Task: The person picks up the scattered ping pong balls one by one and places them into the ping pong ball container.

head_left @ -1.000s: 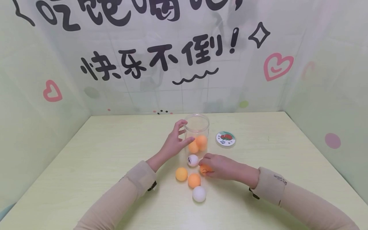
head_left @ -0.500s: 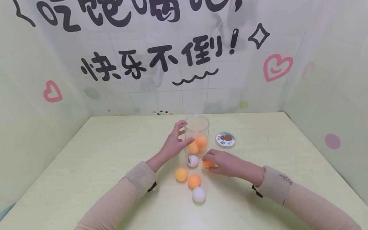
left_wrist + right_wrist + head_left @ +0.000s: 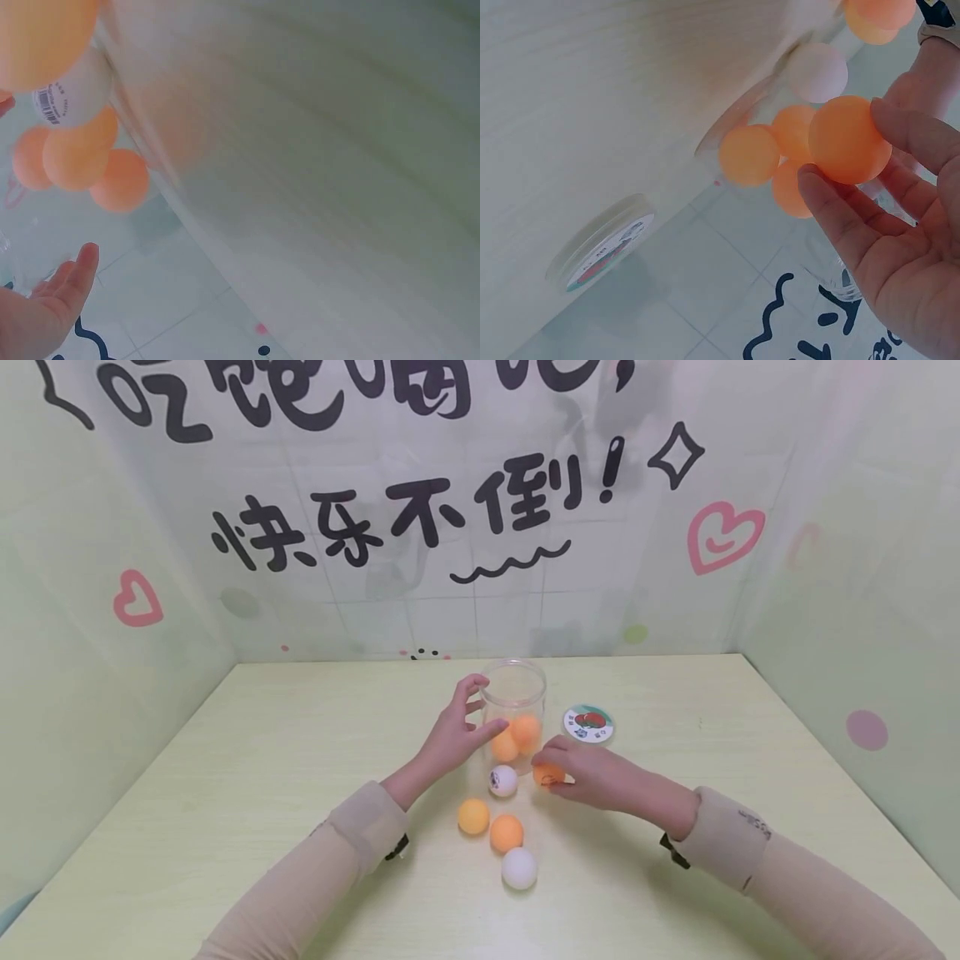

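Observation:
Upright on the table stands a clear plastic jar (image 3: 517,703) with several orange ping-pong balls (image 3: 505,744) inside. My left hand (image 3: 459,727) holds the jar from its left side, thumb across the front and fingertips near the rim. Between thumb and fingers, my right hand (image 3: 592,774) pinches an orange ping-pong ball (image 3: 850,140) with dark print, just in front of the jar's lower right. A white printed ball (image 3: 503,781) lies at the jar's front.
Nearer the person, a yellow-orange ball (image 3: 473,817), an orange ball (image 3: 507,834) and a plain white ball (image 3: 520,868) lie on the table (image 3: 300,735). A round lid (image 3: 588,724) with a printed label lies right of the jar. A printed curtain (image 3: 375,610) rises behind.
My right hand has moved slightly right and away from the person with the orange ping-pong ball, away from the white printed ball. The left hand and jar stay in place.

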Tool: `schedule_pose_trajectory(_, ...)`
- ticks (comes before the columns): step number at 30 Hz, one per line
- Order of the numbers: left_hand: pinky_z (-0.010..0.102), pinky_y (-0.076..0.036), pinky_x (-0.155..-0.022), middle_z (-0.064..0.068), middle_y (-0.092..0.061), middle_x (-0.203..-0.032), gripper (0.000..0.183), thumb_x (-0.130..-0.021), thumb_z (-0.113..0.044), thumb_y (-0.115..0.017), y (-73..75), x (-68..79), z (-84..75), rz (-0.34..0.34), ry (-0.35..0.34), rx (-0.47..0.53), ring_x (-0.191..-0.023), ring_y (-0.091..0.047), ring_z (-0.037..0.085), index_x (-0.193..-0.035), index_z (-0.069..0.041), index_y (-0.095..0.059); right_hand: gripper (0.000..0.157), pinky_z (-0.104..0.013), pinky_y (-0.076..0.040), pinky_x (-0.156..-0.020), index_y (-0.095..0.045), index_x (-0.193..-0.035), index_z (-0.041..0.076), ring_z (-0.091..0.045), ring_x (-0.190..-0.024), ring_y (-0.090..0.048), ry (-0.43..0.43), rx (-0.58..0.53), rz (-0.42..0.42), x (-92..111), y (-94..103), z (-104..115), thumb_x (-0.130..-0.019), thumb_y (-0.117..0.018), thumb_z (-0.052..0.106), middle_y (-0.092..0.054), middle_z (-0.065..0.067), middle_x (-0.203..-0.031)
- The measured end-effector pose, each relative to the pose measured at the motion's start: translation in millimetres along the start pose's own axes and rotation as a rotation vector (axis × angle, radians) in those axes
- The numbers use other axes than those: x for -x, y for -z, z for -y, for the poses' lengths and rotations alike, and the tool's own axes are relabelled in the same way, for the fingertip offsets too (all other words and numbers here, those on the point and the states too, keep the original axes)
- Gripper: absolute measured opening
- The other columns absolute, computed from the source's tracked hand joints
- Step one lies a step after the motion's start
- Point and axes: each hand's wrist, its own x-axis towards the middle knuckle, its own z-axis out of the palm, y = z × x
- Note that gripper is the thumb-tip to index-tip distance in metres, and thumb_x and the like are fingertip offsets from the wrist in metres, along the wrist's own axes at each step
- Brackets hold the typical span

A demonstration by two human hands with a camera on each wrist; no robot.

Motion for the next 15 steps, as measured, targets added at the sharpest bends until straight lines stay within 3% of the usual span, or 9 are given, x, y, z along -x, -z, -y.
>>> schedule_pose_trajectory(9,0.052,-0.042,-0.092,0.023,-0.028,-0.144,0.059,-0.087,-0.014,-0.062,-0.3,0.4,-1.8,-0.006,-0.018,-0.001,-0.125,-0.039,0.042,-0.132,-0.006,-0.025,0.028,-0.026,-0.051,-0.074,-0.061,-0.103,0.002,-0.019,-0.086,-0.056,-0.011,0.027,-0.061,-0.4,9.7,-3.0,-0.077,-0.071,0.004,-0.059,-0.007,-0.095)
schedule_pose_trajectory(15,0.051,-0.044,-0.09,0.016,-0.03,-0.144,0.061,-0.085,-0.021,-0.065,-5.2,-12.1,26.8,-0.024,-0.04,-0.007,-0.125,-0.042,0.038,-0.132,-0.014,-0.026,0.03,-0.032,-0.05,-0.079,-0.061,-0.103,0.001,-0.021,-0.091,-0.057,-0.029,0.053,-0.13,-1.5,15.4,-4.6,-0.076,-0.073,0.006,-0.061,-0.007,-0.097)
